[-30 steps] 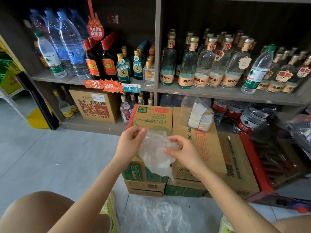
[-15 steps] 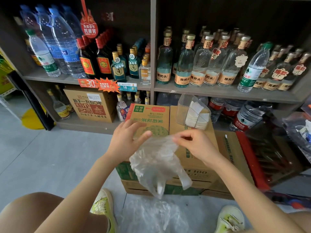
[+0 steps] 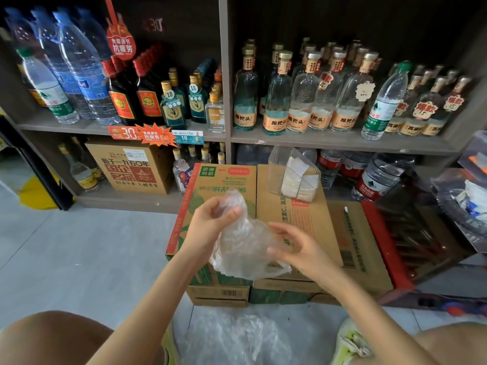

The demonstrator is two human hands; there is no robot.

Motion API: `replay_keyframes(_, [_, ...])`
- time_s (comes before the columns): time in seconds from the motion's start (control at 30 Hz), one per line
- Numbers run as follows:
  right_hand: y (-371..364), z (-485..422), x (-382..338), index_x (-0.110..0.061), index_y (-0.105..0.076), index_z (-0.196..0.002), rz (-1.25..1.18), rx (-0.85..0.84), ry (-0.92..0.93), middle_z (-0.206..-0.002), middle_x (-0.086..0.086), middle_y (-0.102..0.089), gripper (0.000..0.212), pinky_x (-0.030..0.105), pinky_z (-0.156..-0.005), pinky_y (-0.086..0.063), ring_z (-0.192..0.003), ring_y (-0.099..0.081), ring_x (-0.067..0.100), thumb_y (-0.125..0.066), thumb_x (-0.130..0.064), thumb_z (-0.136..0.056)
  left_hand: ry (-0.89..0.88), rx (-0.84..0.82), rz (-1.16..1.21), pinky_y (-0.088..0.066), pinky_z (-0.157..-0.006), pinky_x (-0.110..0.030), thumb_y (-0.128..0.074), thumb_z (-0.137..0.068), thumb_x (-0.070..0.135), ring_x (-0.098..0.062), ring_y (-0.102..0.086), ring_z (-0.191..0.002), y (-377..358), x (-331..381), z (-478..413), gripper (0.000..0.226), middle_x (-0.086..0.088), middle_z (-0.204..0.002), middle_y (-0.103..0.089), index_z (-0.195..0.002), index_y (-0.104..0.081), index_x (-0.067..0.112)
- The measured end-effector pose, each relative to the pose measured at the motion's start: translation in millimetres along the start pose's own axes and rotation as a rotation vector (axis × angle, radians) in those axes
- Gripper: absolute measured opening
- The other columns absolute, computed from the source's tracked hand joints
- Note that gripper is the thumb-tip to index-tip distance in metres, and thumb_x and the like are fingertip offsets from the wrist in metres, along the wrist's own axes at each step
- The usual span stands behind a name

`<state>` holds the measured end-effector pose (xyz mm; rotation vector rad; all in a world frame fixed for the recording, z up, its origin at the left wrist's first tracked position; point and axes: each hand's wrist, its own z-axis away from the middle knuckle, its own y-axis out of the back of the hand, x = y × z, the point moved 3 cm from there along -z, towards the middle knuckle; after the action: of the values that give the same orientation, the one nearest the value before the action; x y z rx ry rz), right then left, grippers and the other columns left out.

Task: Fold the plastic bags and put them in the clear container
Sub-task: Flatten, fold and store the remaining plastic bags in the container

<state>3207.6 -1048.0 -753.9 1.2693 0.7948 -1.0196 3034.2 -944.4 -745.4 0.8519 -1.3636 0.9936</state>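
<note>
Bag: we hold the plastic bag (image 3: 245,243) in the air above the boxes (image 3: 226,180); crumpled, not yet folded.
Left hand (image 3: 210,222): curled round the bag's bunched top.
Right hand (image 3: 300,248): half-curled at the bag's right edge; we cannot tell whether it pinches.
Container: the clear container (image 3: 292,175) stands on the boxes beyond the hands, with folded bags inside.
Risk: the slick film may spring open; a careless reach could tip the container.
Room: flat box top below the hands; shelf (image 3: 316,142) edge just behind the container.

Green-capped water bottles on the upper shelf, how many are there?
2. One green-capped water bottle stands at the upper shelf's far left; the other stands in the right bay, right of the clear liquor bottles. Others may hide behind the front rows.
</note>
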Motion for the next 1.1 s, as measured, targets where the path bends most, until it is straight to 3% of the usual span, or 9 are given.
replay_keyframes(0.07, [-5.7, 0.5, 6.7, -0.056, -0.046, -0.112, 0.01, 0.012, 0.002, -0.118, -0.034, -0.05, 0.05, 0.008, -0.09, -0.035, -0.109, -0.045, -0.02, -0.072, -0.049, -0.07, 0.031, 0.015, 0.109, -0.052, -0.091, -0.051, -0.076, -0.074, 0.023, -0.042, -0.064, -0.101, 4.5, -0.7, 0.9, 0.044, -0.025, -0.109, -0.066, -0.108, -0.064, -0.002])
replay_keyframes(0.13, [-8.9, -1.4, 10.5, -0.052, -0.05, -0.107, -0.013, 0.052, -0.01, -0.113, -0.032, -0.055, 0.042, 0.011, -0.09, -0.039, -0.106, -0.048, -0.017, -0.074, -0.035, -0.076, 0.037, 0.021, 0.167, -0.054, -0.088, -0.047, -0.072, -0.075, 0.023, -0.038, -0.066, -0.099, 10.5, -0.2, 1.2, 0.044, -0.026, -0.111, -0.066, -0.11, -0.063, -0.003])
replay_keyframes(0.3, [-8.1, -3.6, 15.7, -0.032, -0.068, -0.087, -0.025, 0.083, -0.024, -0.082, -0.01, -0.07, 0.01, 0.014, -0.075, -0.047, -0.076, -0.061, -0.006, -0.069, -0.024, -0.082, 0.048, 0.063, 0.199, -0.053, -0.068, -0.024, -0.072, -0.08, 0.026, -0.017, -0.065, -0.072, 29.3, -4.0, 0.6, 0.019, -0.005, -0.079, -0.068, -0.084, -0.064, 0.008])
replay_keyframes(0.37, [-3.5, -1.7, 15.6, -0.024, -0.072, -0.084, -0.124, 0.048, -0.046, -0.075, -0.003, -0.071, 0.007, 0.019, -0.073, -0.052, -0.071, -0.063, 0.005, -0.069, -0.026, -0.077, 0.078, 0.075, 0.193, -0.048, -0.07, -0.026, -0.075, -0.079, 0.034, -0.017, -0.057, -0.07, 39.1, -8.6, -0.3, 0.026, -0.006, -0.076, -0.061, -0.08, -0.062, 0.011])
replay_keyframes(0.5, [16.1, -0.1, 22.8, -0.013, -0.07, -0.089, -0.278, 0.046, -0.158, -0.066, -0.003, -0.068, 0.012, 0.021, -0.068, -0.053, -0.065, -0.061, 0.006, -0.068, -0.011, -0.077, 0.113, 0.172, 0.186, -0.048, -0.073, -0.031, -0.068, -0.079, 0.035, -0.019, -0.056, -0.073, 55.1, -18.1, 0.6, 0.027, -0.005, -0.076, -0.062, -0.084, -0.065, 0.009])
replay_keyframes(0.63, [37.2, -0.5, 29.0, -0.004, -0.068, -0.085, -0.458, 0.098, -0.204, -0.062, 0.001, -0.062, 0.019, 0.022, -0.063, -0.047, -0.06, -0.054, 0.01, -0.068, -0.016, -0.071, 0.141, 0.294, 0.183, -0.051, -0.079, -0.038, -0.062, -0.092, 0.034, -0.022, -0.062, -0.082, 61.5, -27.0, 1.5, 0.023, -0.007, -0.086, -0.067, -0.085, -0.07, 0.013])
replay_keyframes(0.8, [64.5, -14.1, 28.2, 0.0, -0.064, -0.079, -0.664, 0.211, -0.196, -0.057, 0.001, -0.05, 0.016, 0.019, -0.049, -0.041, -0.055, -0.043, 0.011, -0.064, -0.016, -0.079, 0.183, 0.377, 0.194, -0.05, -0.083, -0.04, -0.068, -0.087, 0.034, -0.022, -0.063, -0.085, 68.3, -27.5, -9.3, 0.019, -0.005, -0.085, -0.07, -0.084, -0.077, 0.017])
replay_keyframes(1.0, [73.5, -57.3, 22.3, -0.004, -0.067, -0.092, -0.369, 0.486, -0.188, -0.069, 0.002, -0.058, 0.015, 0.022, -0.06, -0.043, -0.063, -0.05, 0.012, -0.061, -0.017, -0.091, 0.052, 0.513, -0.147, -0.05, -0.061, -0.03, -0.061, -0.094, 0.032, -0.014, -0.062, -0.068, 60.7, -30.2, -44.3, 0.019, 0.0, -0.079, -0.069, -0.085, -0.067, 0.016])
replay_keyframes(1.1, [61.4, -72.6, 25.4, -0.013, -0.059, -0.121, -0.079, 0.527, -0.17, -0.096, -0.007, -0.063, 0.034, 0.022, -0.071, -0.046, -0.084, -0.058, 0.01, -0.057, -0.032, -0.093, 0.036, 0.557, -0.342, -0.042, -0.055, -0.027, -0.053, -0.098, 0.031, -0.012, -0.057, -0.06, 54.3, -36.4, -71.5, 0.021, -0.002, -0.078, -0.067, -0.092, -0.064, 0.014])
